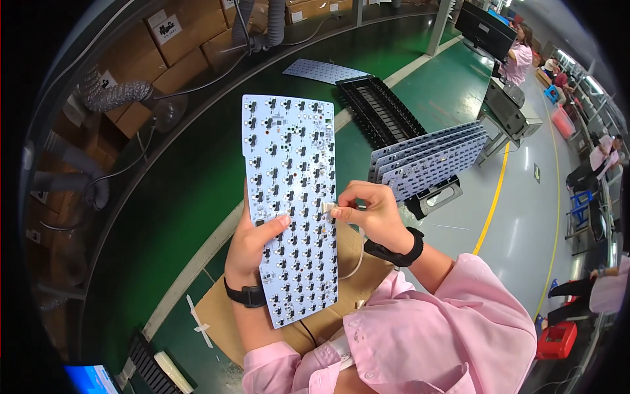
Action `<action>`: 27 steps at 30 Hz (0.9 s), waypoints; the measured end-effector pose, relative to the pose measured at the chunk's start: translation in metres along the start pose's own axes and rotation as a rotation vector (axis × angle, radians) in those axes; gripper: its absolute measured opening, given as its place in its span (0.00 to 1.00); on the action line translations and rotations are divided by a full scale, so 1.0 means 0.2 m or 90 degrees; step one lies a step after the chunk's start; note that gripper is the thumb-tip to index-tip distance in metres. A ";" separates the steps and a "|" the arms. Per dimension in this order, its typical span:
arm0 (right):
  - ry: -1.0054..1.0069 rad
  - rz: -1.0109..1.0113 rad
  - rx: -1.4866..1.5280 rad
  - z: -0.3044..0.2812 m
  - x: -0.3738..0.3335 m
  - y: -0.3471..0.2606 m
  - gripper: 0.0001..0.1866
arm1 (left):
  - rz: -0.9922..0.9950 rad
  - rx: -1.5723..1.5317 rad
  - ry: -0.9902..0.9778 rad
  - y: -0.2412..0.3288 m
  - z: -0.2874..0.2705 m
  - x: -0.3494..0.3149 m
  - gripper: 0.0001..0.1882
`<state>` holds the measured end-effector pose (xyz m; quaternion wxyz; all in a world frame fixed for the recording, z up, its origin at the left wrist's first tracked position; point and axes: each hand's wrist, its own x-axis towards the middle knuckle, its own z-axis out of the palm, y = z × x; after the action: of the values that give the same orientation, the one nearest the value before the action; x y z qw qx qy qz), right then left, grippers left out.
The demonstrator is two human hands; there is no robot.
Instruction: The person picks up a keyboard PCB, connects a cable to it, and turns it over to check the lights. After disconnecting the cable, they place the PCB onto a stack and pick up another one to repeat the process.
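Observation:
A long white keyboard circuit board (289, 157), dotted with many small black parts, is held upright in front of me. My left hand (247, 246) grips its left edge, thumb lying over the front and the other fingers hidden behind. At the right edge, my right hand (373, 209) pinches a small white cable connector (327, 207) between thumb and forefinger. The connector touches the board's edge; whether it is fully seated I cannot tell. A thin white cable (360, 259) hangs below the right hand and curves down behind the board.
Several similar boards (436, 161) stand in a black slotted rack at right. Beyond them lie another black rack (380, 111) and a flat board (321, 69). Cardboard (223, 322) covers the near bench. Flexible ducts (118, 96) and cartons (184, 39) line the left. Other people are at far right.

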<state>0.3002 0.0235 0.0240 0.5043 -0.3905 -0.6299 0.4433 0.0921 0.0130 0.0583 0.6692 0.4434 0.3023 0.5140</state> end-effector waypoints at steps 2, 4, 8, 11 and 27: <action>-0.016 -0.016 -0.019 0.00 0.01 0.00 0.07 | -0.014 -0.009 0.000 0.00 -0.02 0.00 0.34; -0.011 -0.026 -0.037 0.00 0.01 -0.01 0.07 | -0.023 -0.016 -0.015 0.00 -0.03 0.00 0.34; 0.020 -0.117 -0.095 -0.02 0.01 0.00 0.07 | -0.060 -0.033 0.022 0.00 -0.01 0.01 0.31; 0.024 -0.183 -0.093 0.01 0.03 0.00 0.07 | 0.009 0.003 0.065 -0.03 -0.05 0.01 0.31; 0.084 -0.541 -0.575 0.04 -0.02 -0.04 0.10 | -0.256 -0.066 0.153 0.15 0.00 0.01 0.35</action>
<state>0.2929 0.0164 0.0299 0.4594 -0.3068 -0.8231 -0.1313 0.0796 0.0175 0.0853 0.7391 0.2746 0.4352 0.4347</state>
